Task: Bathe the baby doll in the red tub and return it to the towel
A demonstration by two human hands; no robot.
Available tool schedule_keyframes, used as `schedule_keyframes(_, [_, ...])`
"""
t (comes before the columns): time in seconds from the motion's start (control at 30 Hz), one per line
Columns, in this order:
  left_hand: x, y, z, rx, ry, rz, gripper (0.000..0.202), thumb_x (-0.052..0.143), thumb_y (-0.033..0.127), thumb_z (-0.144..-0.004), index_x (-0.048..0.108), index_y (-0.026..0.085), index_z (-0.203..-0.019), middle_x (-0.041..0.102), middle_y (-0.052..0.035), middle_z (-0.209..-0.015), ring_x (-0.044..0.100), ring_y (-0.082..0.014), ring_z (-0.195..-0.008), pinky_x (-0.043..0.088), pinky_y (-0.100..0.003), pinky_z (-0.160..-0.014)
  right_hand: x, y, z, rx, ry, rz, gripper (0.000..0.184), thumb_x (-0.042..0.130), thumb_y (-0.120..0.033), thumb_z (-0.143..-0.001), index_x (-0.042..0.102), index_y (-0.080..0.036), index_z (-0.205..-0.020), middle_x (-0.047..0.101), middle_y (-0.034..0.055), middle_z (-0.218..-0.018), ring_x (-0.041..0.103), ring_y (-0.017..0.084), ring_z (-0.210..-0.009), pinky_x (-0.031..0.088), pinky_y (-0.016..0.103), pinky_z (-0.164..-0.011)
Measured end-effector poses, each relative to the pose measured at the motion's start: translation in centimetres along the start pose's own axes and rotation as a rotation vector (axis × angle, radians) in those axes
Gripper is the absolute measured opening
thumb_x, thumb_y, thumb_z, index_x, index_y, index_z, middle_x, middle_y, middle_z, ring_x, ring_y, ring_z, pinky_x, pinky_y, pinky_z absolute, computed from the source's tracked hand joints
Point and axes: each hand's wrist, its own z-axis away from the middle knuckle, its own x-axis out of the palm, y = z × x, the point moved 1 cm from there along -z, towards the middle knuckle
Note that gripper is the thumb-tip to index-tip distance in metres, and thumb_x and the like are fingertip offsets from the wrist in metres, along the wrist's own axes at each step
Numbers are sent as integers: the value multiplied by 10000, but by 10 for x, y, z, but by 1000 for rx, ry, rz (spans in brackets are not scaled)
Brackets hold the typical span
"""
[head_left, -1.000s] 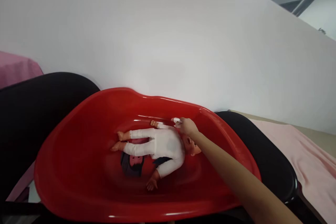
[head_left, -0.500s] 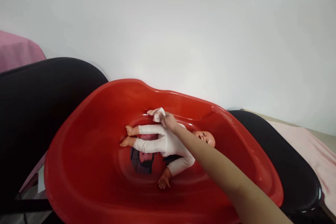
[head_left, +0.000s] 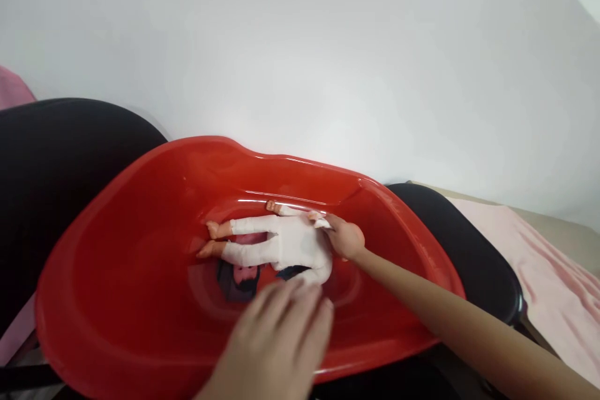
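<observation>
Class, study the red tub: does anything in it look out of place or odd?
The plastic baby doll lies in the glossy red plastic tub fully dressed in a white suit, and no water shows. The right hand covers its head; the left hand is blurred.

Doll (head_left: 281, 244) in a white bodysuit lay stretched out, its bare feet at the end far from the fingers (head_left: 334, 224) of the right hand (head_left: 345, 239) and its head hidden beneath that hand. A small white cloth (head_left: 321, 219), pinched at those fingertips, touched the doll's shoulder.
</observation>
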Motion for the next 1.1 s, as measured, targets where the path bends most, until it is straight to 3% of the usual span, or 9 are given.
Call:
schedule_keyframes(0.1, [-3, -19, -7, -64, -59, -97, 333, 437, 175, -1047, 740, 193, -1184, 792, -63, -1177, 739, -275, -1029, 587, -423, -891, 36, -11, -6, -154, -17, 91, 455, 491, -146, -904, 708, -188, -1302, 655, 135, -1457, 550, 314, -1414, 361, 505, -1247])
schedule_keyframes(0.27, [17, -13, 0, -25, -381, -33, 395, 597, 492, -1016, 750, 155, -1154, 808, -109, -1124, 757, -290, -963, 589, -412, -830, 107, -62, -32, -184, -131, 107, 565, 554, -79, -851, 651, -190, -1397, 557, 146, -1569, 444, 326, -1512, 301, 577, -1277])
schedule_keyframes(0.43, [26, -7, 14, 45, -343, -18, 459, 588, 480, -1014, 700, 147, -1310, 790, -144, -1199, 747, -313, -1050, 540, -444, -955, 150, -112, -36, -410, -297, -87, 484, 557, -136, -899, 653, -248, -1360, 617, 74, -1517, 480, 299, -1483, 269, 609, -1285])
schedule_keyframes(0.5, [29, -6, 18, 71, -353, -25, 394, 586, 352, -1010, 689, 142, -1326, 806, -134, -1135, 758, -302, -981, 533, -439, -929, 145, -121, -37, -468, -345, -256, 423, 515, -181, -929, 670, -247, -1317, 667, 54, -1451, 558, 248, -1411, 357, 498, -1264])
schedule_keyframes(0.6, [33, -6, 20, 97, -342, -43, 435, 515, 317, -1032, 645, 116, -1396, 788, -146, -1212, 754, -303, -1041, 532, -428, -895, 107, -118, -39, -346, -280, -418, 341, 511, -319, -971, 679, -230, -1254, 717, 70, -1345, 645, 237, -1275, 462, 421, -1182])
schedule_keyframes(0.77, [34, -6, 18, 60, -239, -119, 464, 381, 300, -1073, 658, 111, -1394, 769, -142, -1277, 733, -285, -1143, 523, -422, -937, 5, -70, -23, -43, 42, -302, 365, 513, -433, -999, 684, -204, -1226, 733, 105, -1269, 671, 284, -1167, 524, 451, -1058])
schedule_keyframes(0.87, [33, -5, 17, 31, -266, -109, 469, 427, 336, -1060, 659, 110, -1399, 765, -147, -1287, 727, -298, -1172, 530, -431, -961, -26, -33, -3, -1, 106, -99, 453, 507, -400, -999, 617, -254, -1412, 686, 97, -1398, 635, 312, -1281, 479, 501, -1135])
schedule_keyframes(0.97, [31, -5, 18, 30, -315, -97, 523, 491, 357, -1035, 599, 76, -1462, 705, -187, -1380, 686, -330, -1264, 542, -443, -983, -15, -3, 13, -48, 25, 53, 466, 505, -324, -974, 629, -278, -1421, 656, 84, -1457, 601, 313, -1359, 435, 536, -1199])
schedule_keyframes(1.1, [26, -8, 17, 58, -426, -54, 722, 522, 495, -1017, 476, 10, -1550, 607, -255, -1476, 643, -385, -1320, 563, -483, -986, 37, 2, 11, -237, -69, 110, 529, 522, -154, -886, 662, -234, -1389, 591, 124, -1537, 483, 314, -1489, 352, 594, -1259])
